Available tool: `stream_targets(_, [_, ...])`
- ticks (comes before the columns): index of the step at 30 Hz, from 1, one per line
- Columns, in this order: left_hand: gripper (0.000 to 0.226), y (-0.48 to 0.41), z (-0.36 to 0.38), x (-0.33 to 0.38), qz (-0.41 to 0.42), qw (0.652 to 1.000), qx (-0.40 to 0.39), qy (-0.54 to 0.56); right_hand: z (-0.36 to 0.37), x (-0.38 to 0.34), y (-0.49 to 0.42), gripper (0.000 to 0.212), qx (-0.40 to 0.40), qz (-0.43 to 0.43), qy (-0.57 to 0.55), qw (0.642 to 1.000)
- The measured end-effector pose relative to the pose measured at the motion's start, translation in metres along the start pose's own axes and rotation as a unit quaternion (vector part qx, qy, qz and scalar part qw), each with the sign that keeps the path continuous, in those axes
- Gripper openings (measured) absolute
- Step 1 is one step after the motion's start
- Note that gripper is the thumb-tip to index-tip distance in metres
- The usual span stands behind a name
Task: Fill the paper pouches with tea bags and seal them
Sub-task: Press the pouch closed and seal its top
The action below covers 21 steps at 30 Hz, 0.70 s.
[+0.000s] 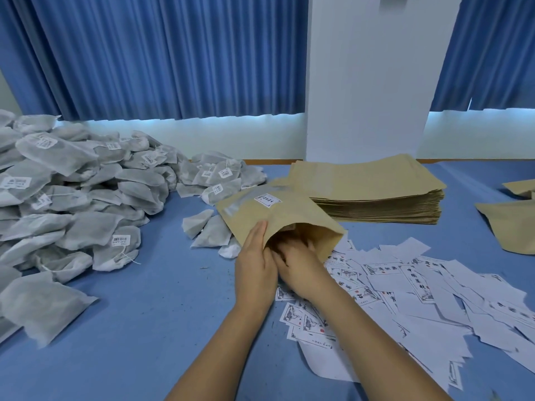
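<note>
A brown paper pouch (278,215) with a small white label lies tilted on the blue table (144,328), its open mouth towards me. My left hand (254,264) holds the left edge of the mouth, fingers lying along the outside. My right hand (301,267) reaches into the mouth, and its fingers are hidden inside. Three loose grey tea bags (208,230) lie just left of the pouch. A big heap of tea bags (72,198) with tags fills the left side.
A stack of flat empty pouches (370,192) sits behind the held pouch. Several white printed labels (419,290) are scattered on the right under my right forearm. More brown pouches (509,224) lie at the far right edge. A white pillar (373,82) and blue curtains stand behind the table.
</note>
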<state>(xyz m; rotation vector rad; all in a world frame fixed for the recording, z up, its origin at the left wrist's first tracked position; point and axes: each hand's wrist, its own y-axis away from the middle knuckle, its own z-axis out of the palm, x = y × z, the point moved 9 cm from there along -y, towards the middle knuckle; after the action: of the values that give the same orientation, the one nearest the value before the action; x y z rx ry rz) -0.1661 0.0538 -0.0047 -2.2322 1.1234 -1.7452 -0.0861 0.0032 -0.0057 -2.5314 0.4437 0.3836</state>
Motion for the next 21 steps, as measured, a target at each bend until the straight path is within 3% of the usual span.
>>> stream_targets(2, [0.056,-0.003,-0.011,-0.003,-0.011,0.999,0.044,-0.007,-0.014,-0.003,0.003,0.025,0.03,-0.019,-0.04,0.999])
stream_targets(6, [0.057,-0.007,-0.031,-0.003,-0.023,0.994,0.105,0.037,-0.081,-0.005,0.021,0.03,0.247,-0.062,-0.13,0.958])
stream_targets(8, [0.057,-0.007,-0.032,-0.002,-0.023,0.993,0.106,0.051,-0.085,-0.002,0.022,0.031,0.239,-0.042,-0.161,0.957])
stream_targets(11, [0.058,-0.004,-0.026,0.002,-0.01,0.995,0.086,0.048,-0.066,-0.006,0.017,0.03,0.145,-0.045,-0.17,0.974])
stream_targets(15, [0.062,0.0,-0.017,0.008,0.011,0.998,0.055,0.037,-0.035,-0.003,0.006,0.021,0.089,0.016,-0.06,0.994])
stream_targets(18, [0.062,0.002,-0.013,0.013,0.028,0.998,0.046,0.027,-0.025,0.009,0.002,0.031,0.056,0.09,0.015,0.994])
stream_targets(19, [0.062,0.001,-0.013,0.013,0.029,0.998,0.048,0.027,-0.028,0.009,0.004,0.031,0.063,0.088,0.007,0.994])
stream_targets(21, [0.062,-0.001,-0.019,0.012,0.022,0.996,0.07,0.046,-0.051,0.006,0.012,0.026,0.159,0.075,-0.025,0.984])
